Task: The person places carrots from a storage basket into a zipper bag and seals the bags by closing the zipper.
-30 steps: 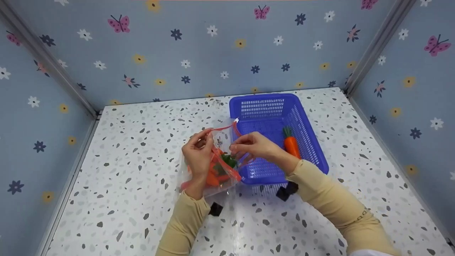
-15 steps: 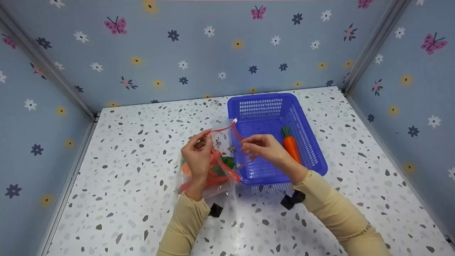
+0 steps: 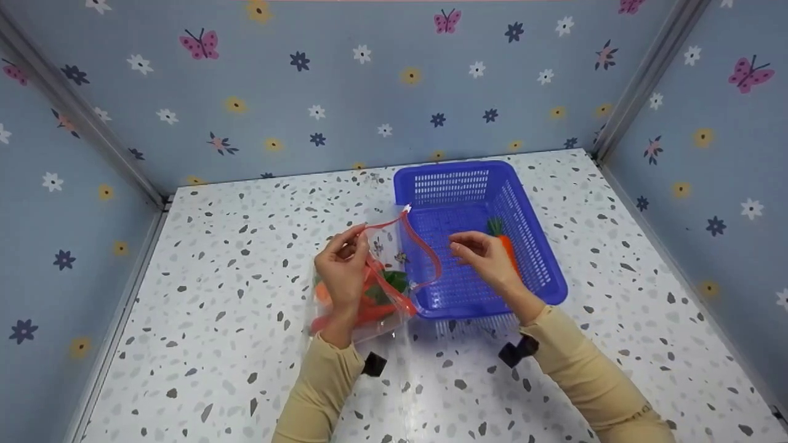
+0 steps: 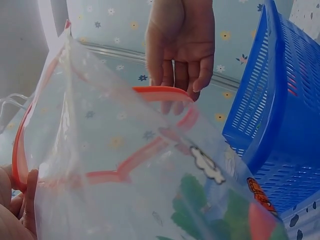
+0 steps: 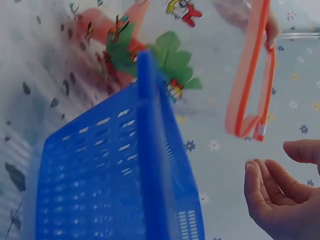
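Note:
A clear zip bag (image 3: 403,301) with a red-edged mouth lies left of the blue basket, its mouth spread and partly over the basket's near-left side. Through its printed plastic I see orange-red pieces and green leaves (image 3: 395,280). My left hand (image 3: 342,267) pinches the red edge of the mouth between thumb and fingers. My right hand (image 3: 489,261) hovers over the basket with loosely bent fingers, apart from the bag and holding nothing. Just beside it, a carrot (image 3: 508,247) with a green top lies in the basket, partly hidden by that hand.
The blue plastic basket (image 3: 403,178) with slotted walls stands on the speckled white table (image 3: 246,246). Patterned wall panels (image 3: 369,86) enclose the table at the back and both sides. Black wrist pieces (image 3: 518,351) sit under both sleeves.
My right hand has let the bag's edge go and moved right, over the basket towards the carrot. My left hand keeps its pinch on the bag, nearly still.

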`<state>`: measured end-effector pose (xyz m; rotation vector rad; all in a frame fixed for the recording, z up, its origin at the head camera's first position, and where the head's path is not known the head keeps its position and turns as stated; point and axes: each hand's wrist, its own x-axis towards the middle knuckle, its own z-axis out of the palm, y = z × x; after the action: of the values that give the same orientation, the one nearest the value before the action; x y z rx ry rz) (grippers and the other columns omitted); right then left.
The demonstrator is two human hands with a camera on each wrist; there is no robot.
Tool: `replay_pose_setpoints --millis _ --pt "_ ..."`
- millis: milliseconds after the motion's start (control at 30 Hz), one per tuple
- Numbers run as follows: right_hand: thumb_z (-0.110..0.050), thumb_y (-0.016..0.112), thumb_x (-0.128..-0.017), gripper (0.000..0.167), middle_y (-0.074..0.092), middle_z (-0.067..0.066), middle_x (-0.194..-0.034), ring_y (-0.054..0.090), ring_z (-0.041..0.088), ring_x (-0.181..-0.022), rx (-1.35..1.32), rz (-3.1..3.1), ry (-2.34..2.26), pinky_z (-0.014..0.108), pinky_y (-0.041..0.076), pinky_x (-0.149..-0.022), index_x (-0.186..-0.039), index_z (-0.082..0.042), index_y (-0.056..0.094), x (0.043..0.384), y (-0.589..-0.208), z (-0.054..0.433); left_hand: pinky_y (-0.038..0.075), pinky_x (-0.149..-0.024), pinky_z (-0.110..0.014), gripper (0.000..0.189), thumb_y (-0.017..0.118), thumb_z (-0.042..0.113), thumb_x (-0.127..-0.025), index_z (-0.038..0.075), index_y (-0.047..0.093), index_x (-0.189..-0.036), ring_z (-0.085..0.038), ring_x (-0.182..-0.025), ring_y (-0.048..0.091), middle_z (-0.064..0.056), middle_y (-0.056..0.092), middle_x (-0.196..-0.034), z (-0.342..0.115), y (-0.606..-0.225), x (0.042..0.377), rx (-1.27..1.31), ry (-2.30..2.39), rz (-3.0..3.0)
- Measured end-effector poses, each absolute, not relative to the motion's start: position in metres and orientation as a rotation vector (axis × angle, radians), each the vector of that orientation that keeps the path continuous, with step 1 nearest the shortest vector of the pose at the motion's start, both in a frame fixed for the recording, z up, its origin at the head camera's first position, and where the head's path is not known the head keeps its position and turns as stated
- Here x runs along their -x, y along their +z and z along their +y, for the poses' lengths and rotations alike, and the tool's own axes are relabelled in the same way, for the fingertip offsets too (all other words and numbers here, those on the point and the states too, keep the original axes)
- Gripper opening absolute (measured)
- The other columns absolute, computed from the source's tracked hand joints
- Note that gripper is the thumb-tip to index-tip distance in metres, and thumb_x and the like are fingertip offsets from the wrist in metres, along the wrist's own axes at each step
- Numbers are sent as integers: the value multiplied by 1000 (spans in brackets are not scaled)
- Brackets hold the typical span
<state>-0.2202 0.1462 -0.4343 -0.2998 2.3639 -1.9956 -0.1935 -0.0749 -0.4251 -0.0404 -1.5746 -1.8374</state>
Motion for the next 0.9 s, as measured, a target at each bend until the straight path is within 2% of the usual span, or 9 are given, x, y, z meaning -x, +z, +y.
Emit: replay_pose_setpoints --millis 200,267,300,467,600,700,900 --pt "0 58 -84 24 59 25 -98 58 30 -87 310 2543 -1942 28 50 -70 -104 13 58 220 -436 155 42 -46 -17 13 61 -2 -78 -4 69 -89 -12 -56 54 -10 59 -72 -77 -440 201 52 -1836 -1573" --pt "0 58 -83 26 58 25 -100 57 31 -89 314 2610 -1908 31 49 -73 -105 13 57 224 -444 160 42 -46 -17 13 61 -1 -79 -3 69 -89 -13 -56 54 -10 59 -73 -77 -441 201 64 -1841 -1569" --pt "-1 59 -83 27 58 24 -102 56 31 -91 307 2625 -1898 34 48 -76 -106 12 57 228 -449 163 41 -46 -17 14 60 -3 -78 -7 68 -89 -13 -56 54 -12 58 -72 -76 -435 198 63 -1855 -1566" --pt "-2 60 -82 36 53 26 -113 50 36 -104 251 2661 -1847 44 40 -87 -114 13 51 238 -463 176 41 -47 -17 13 61 0 -79 -5 68 -89 -11 -56 54 -10 58 -73 -76 -432 196 110 -1870 -1539" --pt "-5 60 -83 46 46 26 -122 43 35 -113 149 2637 -1778 45 34 -94 -123 11 44 241 -467 185 42 -47 -17 14 61 2 -79 -2 69 -90 -11 -57 54 -9 59 -74 -77 -443 202 118 -1890 -1522" --pt "-10 60 -84 54 41 24 -129 38 33 -118 73 2608 -1706 44 30 -97 -130 8 37 244 -469 192 41 -46 -17 14 60 -2 -79 -6 68 -89 -12 -57 54 -11 59 -73 -76 -438 199 78 -1874 -1557" --pt "-14 59 -85 62 36 27 -130 34 36 -120 23 2627 -1532 45 26 -99 -134 7 28 252 -472 205 41 -45 -17 14 60 -4 -78 -10 66 -90 -12 -55 53 -15 58 -73 -76 -428 193 44 -1845 -1601"
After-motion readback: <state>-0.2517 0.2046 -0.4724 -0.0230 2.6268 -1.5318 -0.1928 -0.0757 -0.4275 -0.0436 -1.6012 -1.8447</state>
